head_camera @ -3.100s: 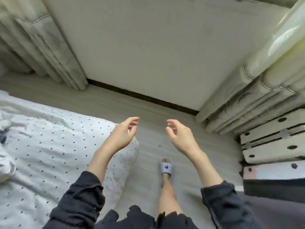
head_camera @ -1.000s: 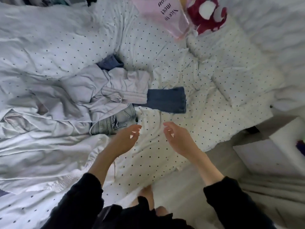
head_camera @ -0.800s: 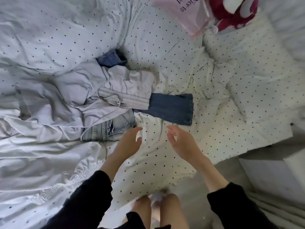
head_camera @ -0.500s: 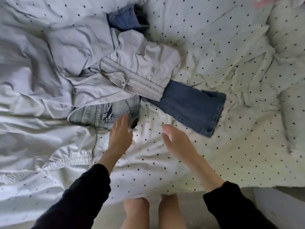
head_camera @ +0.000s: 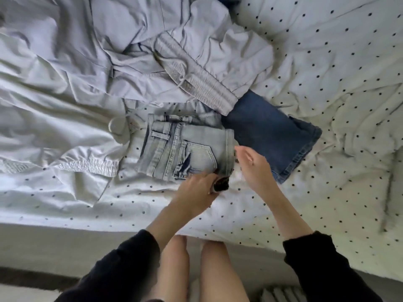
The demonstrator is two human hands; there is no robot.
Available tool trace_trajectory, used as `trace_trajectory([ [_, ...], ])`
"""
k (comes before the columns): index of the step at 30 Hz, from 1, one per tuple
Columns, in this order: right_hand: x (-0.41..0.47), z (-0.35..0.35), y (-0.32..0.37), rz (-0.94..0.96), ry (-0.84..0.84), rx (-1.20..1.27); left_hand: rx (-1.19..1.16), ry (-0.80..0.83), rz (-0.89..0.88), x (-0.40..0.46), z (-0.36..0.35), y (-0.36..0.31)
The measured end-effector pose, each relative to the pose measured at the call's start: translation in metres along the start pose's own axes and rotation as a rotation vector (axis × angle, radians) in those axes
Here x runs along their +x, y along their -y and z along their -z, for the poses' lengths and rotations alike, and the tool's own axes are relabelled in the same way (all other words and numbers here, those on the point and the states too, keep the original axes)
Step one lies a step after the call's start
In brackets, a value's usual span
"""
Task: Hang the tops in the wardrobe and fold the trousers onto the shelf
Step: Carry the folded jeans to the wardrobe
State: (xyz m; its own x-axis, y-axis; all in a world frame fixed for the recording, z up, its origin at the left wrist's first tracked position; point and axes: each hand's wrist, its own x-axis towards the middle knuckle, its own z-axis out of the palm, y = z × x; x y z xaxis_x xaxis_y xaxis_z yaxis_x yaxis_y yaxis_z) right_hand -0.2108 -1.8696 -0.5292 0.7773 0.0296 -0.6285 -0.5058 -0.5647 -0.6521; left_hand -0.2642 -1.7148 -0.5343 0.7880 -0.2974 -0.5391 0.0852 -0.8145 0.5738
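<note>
We're leaning over the bed (head_camera: 327, 62) and the pile is all there in front of us. Our left hand (head_camera: 197, 188) grips the near corner of the pale jeans (head_camera: 181, 149), fingers curled round the waistband end, something dark showing at the fingertips, we can't tell what. Our right hand (head_camera: 254, 166) is released, fingers loose, hovering just beside the jeans' right edge and not yet holding anything. The jeans lie bunched near the bed's front edge, pocket side up, partly tucked under the grey trousers (head_camera: 196, 68) with the elastic waist and drawstring. The dark jeans (head_camera: 268, 131) poke out to the right from under that same grey heap, hem spread on the dotted sheet. Further left, a white garment (head_camera: 54, 127) sprawls with a gathered cuff; top or trousers, we can't tell. So where are we? Early, by our reading: nothing here is folded, no wardrobe or shelf is in view, and at least 3 pairs of trousers wait. This looks like the first pick. For room, the sheet to the right is open and would suit spreading and folding; the left is crowded with cloth. The bed edge is close under our arms, so a pull towards us could drag the jeans off it, and the grey pair may come along.
</note>
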Motion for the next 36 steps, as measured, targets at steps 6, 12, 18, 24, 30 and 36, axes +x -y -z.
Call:
trace_trajectory([
  [6, 0.002, -0.006, -0.001, 0.138, -0.058, -0.308, -0.050, 0.196, 0.010, -0.009, 0.019, 0.040],
  [12, 0.046, -0.057, 0.026, 0.380, 0.086, -0.723, 0.001, -0.215, 0.375, 0.007, 0.047, 0.125],
  [18, 0.069, -0.081, 0.043, 0.374, -0.034, -0.815, -0.356, -0.213, 0.512, 0.006, 0.040, 0.135],
  [24, 0.066, -0.095, 0.059, 0.614, -0.357, -0.737, -0.424, -0.309, 0.504, -0.006, 0.041, 0.137],
  [30, 0.046, -0.127, 0.036, 0.472, -0.333, -0.789, -0.565, -0.188, 0.532, 0.005, 0.054, 0.146],
  [36, 0.028, -0.142, -0.031, 0.305, -0.176, -0.937, -0.483, -0.196, 0.442, 0.005, 0.067, 0.124],
])
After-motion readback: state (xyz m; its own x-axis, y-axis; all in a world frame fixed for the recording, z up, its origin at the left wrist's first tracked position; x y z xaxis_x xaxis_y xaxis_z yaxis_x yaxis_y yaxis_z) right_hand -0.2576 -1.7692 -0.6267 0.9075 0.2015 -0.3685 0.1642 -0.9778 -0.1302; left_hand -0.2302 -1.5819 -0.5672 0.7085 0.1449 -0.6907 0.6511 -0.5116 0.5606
